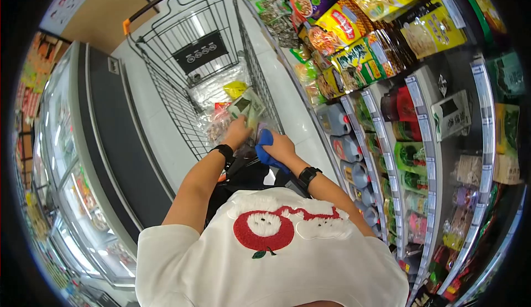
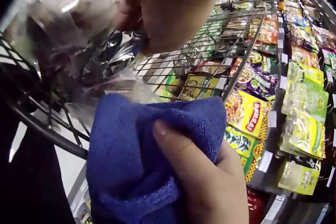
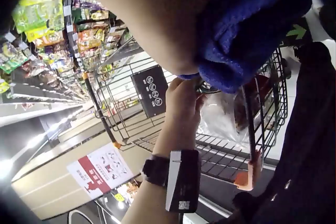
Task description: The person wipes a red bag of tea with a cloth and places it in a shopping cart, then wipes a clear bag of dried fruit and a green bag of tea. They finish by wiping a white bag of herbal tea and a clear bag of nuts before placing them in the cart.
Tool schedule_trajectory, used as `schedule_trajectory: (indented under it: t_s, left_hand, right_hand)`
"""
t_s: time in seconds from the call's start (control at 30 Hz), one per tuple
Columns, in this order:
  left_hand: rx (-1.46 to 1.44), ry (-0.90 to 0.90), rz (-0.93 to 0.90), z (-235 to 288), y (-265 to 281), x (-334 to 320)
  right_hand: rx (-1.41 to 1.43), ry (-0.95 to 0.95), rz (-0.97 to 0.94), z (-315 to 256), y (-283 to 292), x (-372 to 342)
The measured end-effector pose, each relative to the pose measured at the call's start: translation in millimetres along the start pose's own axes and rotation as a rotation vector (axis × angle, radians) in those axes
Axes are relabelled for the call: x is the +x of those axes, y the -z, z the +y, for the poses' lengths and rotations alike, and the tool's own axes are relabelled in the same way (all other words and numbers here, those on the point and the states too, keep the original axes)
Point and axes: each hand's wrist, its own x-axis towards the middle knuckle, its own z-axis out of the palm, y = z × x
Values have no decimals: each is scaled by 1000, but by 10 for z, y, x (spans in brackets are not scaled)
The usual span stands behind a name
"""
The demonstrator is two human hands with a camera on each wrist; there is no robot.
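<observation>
My left hand (image 1: 237, 133) reaches into the shopping cart, fingers curled at a clear plastic bag (image 2: 68, 3) whose contents are blurred. Just ahead of its fingertips lies a white and green packet (image 1: 248, 106). In the right wrist view, this left hand (image 3: 182, 100) appears beyond the cloth, partly hidden by it. My right hand (image 1: 281, 148) grips a bunched blue cloth (image 1: 265, 147) beside the cart's near end. The left wrist view shows the right thumb (image 2: 181, 148) pressed over the blue cloth (image 2: 126, 145). A yellow packet (image 1: 235, 89) lies farther inside the cart.
The black wire cart (image 1: 160, 83) stands ahead, with a dark sign (image 1: 200, 53) on its far end. Shelves of bagged food (image 1: 359, 66) line the right side. On the left runs a glass-fronted freezer (image 1: 72, 158). A beige counter (image 1: 119, 14) is beyond the cart.
</observation>
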Motion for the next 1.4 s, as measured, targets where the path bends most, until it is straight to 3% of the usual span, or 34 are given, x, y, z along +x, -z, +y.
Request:
schedule_trajectory:
  t_s: [0.07, 0.17, 0.27, 0.37, 0.47, 0.53, 0.6, 0.67, 0.83, 0.97, 1.2, 1.3, 1.4]
  left_hand:
    - [65, -65, 16, 55, -48, 1]
    - [111, -49, -103, 31, -133, 120]
    - [270, -88, -251, 399, 132, 214]
    - [367, -198, -271, 1088, 399, 91]
    - [158, -375, -211, 1556, 298, -72]
    - [1, -466, -305, 1955, 167, -275]
    - [-27, -559, -435, 2236, -110, -322]
    - [-54, -690, -524, 2658, -328, -490]
    - [-255, -909, -739, 3667, -952, -826]
    - [-427, -958, -871, 4454, -1241, -1127]
    - [-587, -1076, -757, 5557, -1786, -1107]
    - [-577, -1084, -759, 5969, -1971, -1070]
    - [-471, -1085, -725, 6364, -2079, -1154]
  right_hand:
    - [58, 17, 34, 46, -1, -32]
    - [110, 12, 19, 97, -10, -104]
    - [202, 53, 54, 245, -40, -171]
    - [445, 40, 94, 442, 28, -338]
    - [703, 30, 178, 774, 153, -607]
    - [768, 18, 311, 1035, 272, -795]
    - [876, -69, 276, 1330, 516, -1050]
    - [839, -41, 521, 1714, 648, -1283]
    - [1342, -40, 672, 2226, 1464, -2521]
    - [1486, 16, 952, 2390, 1965, -3408]
    - [1499, 198, 1591, 2567, 2353, -4263]
    - [1462, 177, 1619, 2761, 2504, -4394]
    - [1369, 272, 1642, 2829, 2821, -4407]
